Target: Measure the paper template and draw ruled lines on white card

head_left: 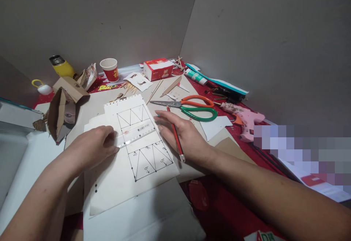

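A sheet of white paper [109, 186] with a torn perforated edge lies before me, bearing a drawn rectangle with zigzag lines, dots and small numbers. Across the drawing rests a clear plastic ruler [137, 132]. Its left end is in the grip of my left hand [95, 144], thumb and fingers pressed together there. My right hand [186, 135] carries a red pencil [176, 137] between its fingers, the pencil's dark tip pointing away toward the scissors. The fingertips of that hand lie near the ruler's right end; whether they touch it I cannot tell.
Scissors [199, 106] with orange and green handles lie beyond my right hand. Farther right is a pink glue gun [244, 118]. At the back stand a paper cup [109, 70], a red tissue box [157, 69] and a yellow bottle [63, 67]. Cardboard pieces [63, 113] sit left.
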{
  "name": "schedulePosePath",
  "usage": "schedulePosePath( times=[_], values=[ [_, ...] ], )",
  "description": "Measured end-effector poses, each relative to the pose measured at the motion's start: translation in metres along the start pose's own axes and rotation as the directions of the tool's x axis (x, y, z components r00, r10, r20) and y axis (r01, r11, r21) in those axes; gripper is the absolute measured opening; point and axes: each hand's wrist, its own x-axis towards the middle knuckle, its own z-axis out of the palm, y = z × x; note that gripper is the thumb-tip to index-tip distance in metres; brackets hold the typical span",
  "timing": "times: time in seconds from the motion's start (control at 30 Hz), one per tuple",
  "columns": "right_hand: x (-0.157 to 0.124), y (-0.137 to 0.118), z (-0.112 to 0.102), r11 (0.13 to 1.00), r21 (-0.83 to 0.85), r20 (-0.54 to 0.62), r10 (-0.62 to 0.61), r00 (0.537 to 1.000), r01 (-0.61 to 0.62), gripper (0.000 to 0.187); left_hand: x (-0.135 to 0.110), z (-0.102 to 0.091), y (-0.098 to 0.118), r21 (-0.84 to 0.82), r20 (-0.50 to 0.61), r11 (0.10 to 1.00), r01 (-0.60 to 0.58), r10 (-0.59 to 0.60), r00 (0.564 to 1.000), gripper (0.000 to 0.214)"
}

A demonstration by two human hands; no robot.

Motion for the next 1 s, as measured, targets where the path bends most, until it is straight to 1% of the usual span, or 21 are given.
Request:
schedulePosePath(
  times=[0.07,0.13,0.2,0.27,0.33,0.37,0.43,0.47,0.53,0.63,0.8,0.9,1.0],
  values=[
    [0.000,0.000,0.000,1.000,0.012,-0.024,-0.014,1.000,0.014,0.038,-0.001,-0.003,0.000,-0.120,0.030,0.992,-0.033,0.037,0.999,0.016],
    [0.000,-0.001,0.001,0.998,0.053,-0.067,-0.015,0.998,0.019,0.034,-0.003,-0.007,0.000,-0.305,0.067,0.950,-0.066,0.091,0.994,0.021],
    [0.000,-0.002,0.002,0.991,0.131,-0.130,0.013,0.991,0.005,0.030,-0.005,-0.011,0.000,-0.512,0.101,0.856,-0.070,0.141,0.985,0.029],
    [0.001,-0.005,0.002,0.973,0.230,-0.227,0.071,0.971,-0.017,0.028,-0.007,-0.014,-0.001,-0.667,0.125,0.743,-0.051,0.179,0.976,0.035],
    [0.003,-0.007,0.001,0.943,0.331,-0.334,0.146,0.931,-0.029,0.028,-0.009,-0.015,0.000,-0.762,0.120,0.646,-0.048,0.214,0.970,0.036],
    [0.004,-0.008,0.000,0.926,0.376,-0.376,0.181,0.909,-0.029,0.029,-0.009,-0.015,0.000,-0.794,0.099,0.605,-0.059,0.225,0.969,0.036],
    [0.005,-0.009,-0.001,0.895,0.445,-0.419,0.231,0.878,-0.023,0.029,-0.011,-0.016,0.003,-0.843,0.044,0.531,-0.088,0.231,0.972,0.032],
    [0.005,-0.009,-0.001,0.882,0.470,-0.422,0.244,0.873,-0.019,0.029,-0.012,-0.016,0.005,-0.860,0.022,0.500,-0.099,0.231,0.973,0.030],
    [0.005,-0.009,-0.001,0.863,0.506,-0.403,0.244,0.882,-0.008,0.028,-0.015,-0.017,0.009,-0.880,-0.009,0.459,-0.120,0.237,0.972,0.028],
    [0.002,-0.010,0.002,0.838,0.545,-0.364,0.211,0.907,0.024,0.024,-0.016,-0.017,0.017,-0.888,-0.035,0.436,-0.143,0.246,0.969,0.026],
    [-0.004,-0.013,0.005,0.833,0.550,-0.318,0.141,0.937,0.061,0.022,-0.015,-0.018,0.025,-0.882,-0.045,0.442,-0.165,0.269,0.962,0.026],
    [-0.005,-0.016,0.003,0.850,0.525,-0.297,0.129,0.946,0.049,0.022,-0.015,-0.018,0.026,-0.876,-0.048,0.452,-0.168,0.265,0.963,0.027],
    [-0.004,-0.019,0.002,0.859,0.512,-0.267,0.171,0.948,-0.011,0.024,-0.017,-0.017,0.028,-0.864,-0.051,0.475,-0.166,0.245,0.968,0.030]
  ],
)
